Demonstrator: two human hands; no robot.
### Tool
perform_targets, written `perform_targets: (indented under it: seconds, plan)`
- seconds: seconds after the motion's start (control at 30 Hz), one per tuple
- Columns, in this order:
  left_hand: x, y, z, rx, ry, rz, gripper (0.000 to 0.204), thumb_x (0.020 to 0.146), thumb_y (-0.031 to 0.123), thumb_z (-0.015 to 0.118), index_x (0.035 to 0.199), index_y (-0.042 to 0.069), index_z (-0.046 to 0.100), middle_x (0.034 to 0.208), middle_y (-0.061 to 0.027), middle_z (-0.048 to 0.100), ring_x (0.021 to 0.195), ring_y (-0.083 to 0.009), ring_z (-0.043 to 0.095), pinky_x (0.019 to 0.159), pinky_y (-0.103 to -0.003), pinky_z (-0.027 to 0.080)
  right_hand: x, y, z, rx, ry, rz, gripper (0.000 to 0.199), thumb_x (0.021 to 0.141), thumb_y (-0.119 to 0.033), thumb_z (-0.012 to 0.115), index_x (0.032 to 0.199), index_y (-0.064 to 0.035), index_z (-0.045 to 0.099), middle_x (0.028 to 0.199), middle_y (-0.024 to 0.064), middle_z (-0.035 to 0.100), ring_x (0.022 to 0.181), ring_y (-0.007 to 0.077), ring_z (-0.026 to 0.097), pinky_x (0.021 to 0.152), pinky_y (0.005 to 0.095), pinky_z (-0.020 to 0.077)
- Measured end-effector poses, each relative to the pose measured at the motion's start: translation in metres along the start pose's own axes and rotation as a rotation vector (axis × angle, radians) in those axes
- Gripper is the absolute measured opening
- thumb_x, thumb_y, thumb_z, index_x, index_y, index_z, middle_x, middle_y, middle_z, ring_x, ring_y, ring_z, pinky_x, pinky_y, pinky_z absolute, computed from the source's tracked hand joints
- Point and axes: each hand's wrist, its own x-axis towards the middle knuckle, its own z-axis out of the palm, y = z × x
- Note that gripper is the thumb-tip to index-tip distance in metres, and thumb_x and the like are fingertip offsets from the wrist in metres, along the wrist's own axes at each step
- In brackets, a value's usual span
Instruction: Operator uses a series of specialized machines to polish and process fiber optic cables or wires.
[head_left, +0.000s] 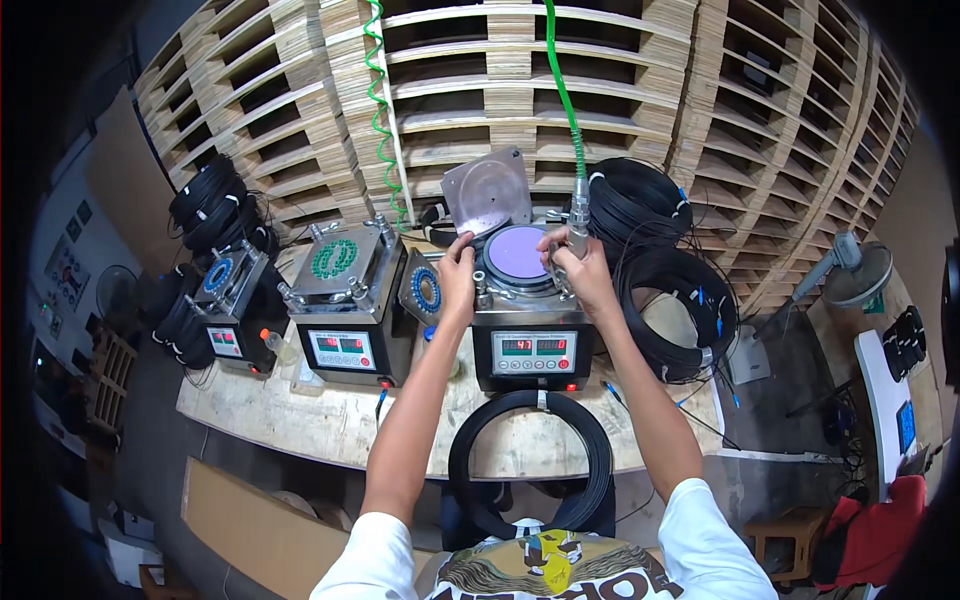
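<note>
My right hand (pixel 585 275) is closed around a metal air blow gun (pixel 578 230), held at the right side of a polishing machine (pixel 530 350). On top of that machine lies a round purple pad (pixel 516 252) in a dark ring. My left hand (pixel 458 272) is at the pad's left edge, its bent fingers at the lower left corner of a tilted, greyish square plate (pixel 487 190). The grip appears closed on that corner, though the fingertips are partly hidden. Beside my left wrist leans a plate with a ring of blue connectors (pixel 426 290).
Left stand two similar machines, one with a green connector ring (pixel 334 259), one with a blue ring (pixel 218 276). Black cable coils (pixel 680 310) crowd the right; another coil (pixel 460 450) hangs over the bench's front edge. A green hose (pixel 560 80) descends to the blow gun. Wooden pallets (pixel 510 75) rise behind.
</note>
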Motion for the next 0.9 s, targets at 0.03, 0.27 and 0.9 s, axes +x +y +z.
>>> perform_targets:
  seconds: [0.03,0.27,0.9]
  plan:
    - [0.0,-0.003,-0.001,-0.013,-0.001,0.021,0.032,0.098,0.01,0.051,0.126,0.003,0.065,0.097,0.0005,0.064,0.081,-0.0061,0.053,0.076,-0.021,0.044,0.001,0.004,0.004,-0.002,0.004,-0.007,0.019,0.08,0.0,0.048,0.089,0.0026,0.065,0.081,0.0061,0.066,0.074,0.0121,0.061,0.07,0.0269,0.0497]
    - [-0.004,-0.005,0.006,0.017,0.012,0.034,0.034,0.098,0.009,0.048,0.126,0.001,0.065,0.11,-0.0051,0.066,0.089,-0.0106,0.057,0.084,-0.026,0.046,-0.002,0.003,0.001,-0.048,0.072,-0.033,0.018,0.081,0.001,0.048,0.086,0.0032,0.065,0.082,0.0049,0.065,0.074,0.0105,0.059,0.071,0.0253,0.0481]
    - [-0.002,-0.012,0.003,0.036,0.093,0.223,0.034,0.095,0.008,0.048,0.124,0.005,0.067,0.084,0.0036,0.06,0.063,-0.0037,0.037,0.056,-0.023,0.033,0.028,0.023,0.04,-0.075,0.246,-0.129,0.014,0.083,0.003,0.05,0.087,0.0016,0.063,0.082,0.0049,0.065,0.071,0.0102,0.06,0.066,0.0243,0.0491]
